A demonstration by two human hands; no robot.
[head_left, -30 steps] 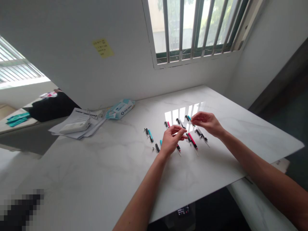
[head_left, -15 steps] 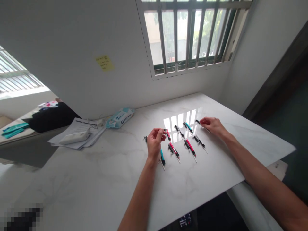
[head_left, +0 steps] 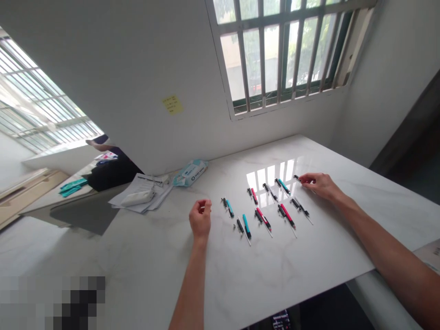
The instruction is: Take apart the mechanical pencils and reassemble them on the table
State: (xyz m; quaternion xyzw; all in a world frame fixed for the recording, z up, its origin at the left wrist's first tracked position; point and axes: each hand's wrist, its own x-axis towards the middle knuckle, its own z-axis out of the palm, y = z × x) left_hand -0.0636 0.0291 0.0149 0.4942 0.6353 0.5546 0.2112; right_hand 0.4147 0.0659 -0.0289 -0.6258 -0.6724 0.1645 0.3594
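Pens taken apart lie in two rows on the white marbled table (head_left: 137, 256). My left hand (head_left: 200, 219) hovers left of them, its fingers curled in with nothing visible in them. Nearest to it is a turquoise pen barrel (head_left: 229, 208) with a black piece beside it; another turquoise barrel (head_left: 246, 225) lies closer to me, next to a thin white refill (head_left: 246, 238). At the right end of the far row, my right hand (head_left: 318, 184) pinches at a black pen part (head_left: 297, 178). Red barrels (head_left: 287, 214) and a grey-black pen (head_left: 301, 207) lie between.
A wipes packet (head_left: 190, 173) rests by the wall, beside papers (head_left: 137, 201) with a white device (head_left: 138, 198) on top. A yellow note (head_left: 172, 104) sticks to the wall near a barred window (head_left: 275, 59). A phone (head_left: 281, 319) shows below the table's front edge.
My left hand has drawn back leftward from over the pens, uncovering the turquoise ones. The right hand stays at the far-right pen part. The whole view has shifted.
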